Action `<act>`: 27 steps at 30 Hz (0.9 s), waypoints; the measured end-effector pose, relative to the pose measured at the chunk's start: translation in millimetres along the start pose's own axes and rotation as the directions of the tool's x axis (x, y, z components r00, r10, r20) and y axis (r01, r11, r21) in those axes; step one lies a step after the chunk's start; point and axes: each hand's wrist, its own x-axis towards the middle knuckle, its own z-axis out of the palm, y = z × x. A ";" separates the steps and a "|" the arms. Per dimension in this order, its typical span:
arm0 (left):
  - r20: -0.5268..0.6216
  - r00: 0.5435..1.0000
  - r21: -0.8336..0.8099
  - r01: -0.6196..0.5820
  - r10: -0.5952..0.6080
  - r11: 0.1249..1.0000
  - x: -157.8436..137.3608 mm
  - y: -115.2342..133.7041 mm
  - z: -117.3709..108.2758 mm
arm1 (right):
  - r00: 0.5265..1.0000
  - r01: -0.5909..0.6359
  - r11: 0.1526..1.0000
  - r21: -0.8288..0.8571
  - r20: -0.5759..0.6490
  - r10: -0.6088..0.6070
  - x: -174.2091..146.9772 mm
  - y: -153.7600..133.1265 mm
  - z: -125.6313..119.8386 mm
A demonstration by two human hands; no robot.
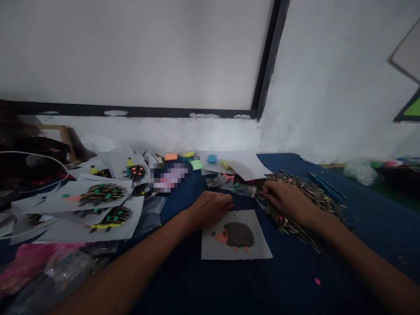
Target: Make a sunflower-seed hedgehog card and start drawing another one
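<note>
A white paper sheet (210, 249) lies on the blue table, bearing a hedgehog with a grey-brown clay body (240, 235) and an orange face and feet. My left hand (211, 209) rests at its upper left edge, fingers curled; whatever they hold, if anything, is hidden. Over the left edge of a pile of striped sunflower seeds (315, 197), my right hand (290, 199) is closed with fingertips bent down. I cannot make out anything between them. Clear plastic bags (243, 189) with coloured bits lie between the hands, beyond the sheet.
Finished-looking seed hedgehogs on paper (101, 192) are stacked at the left. Nearer lies pink and clear plastic wrapping (42, 267). Coloured clay packs (197, 165) and a white sheet (249, 165) sit by the wall. Blue pen-like tools (326, 186) lie right of the seeds.
</note>
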 end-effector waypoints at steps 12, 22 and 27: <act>-0.030 0.999 0.011 -0.015 0.015 1.000 0.5 -4.0 5.7 | 0.976 -0.030 0.778 0.628 0.187 -0.113 -6.8 -32.9 -6.9; -0.025 1.000 0.005 0.009 -0.009 1.000 0.9 -4.5 5.7 | 0.966 0.246 0.853 0.460 -0.049 -0.253 -13.1 -64.7 19.1; -0.012 1.000 -0.005 0.018 -0.018 1.000 0.7 -4.3 4.9 | 0.948 0.313 0.852 0.419 -0.081 -0.308 -15.6 -73.3 22.9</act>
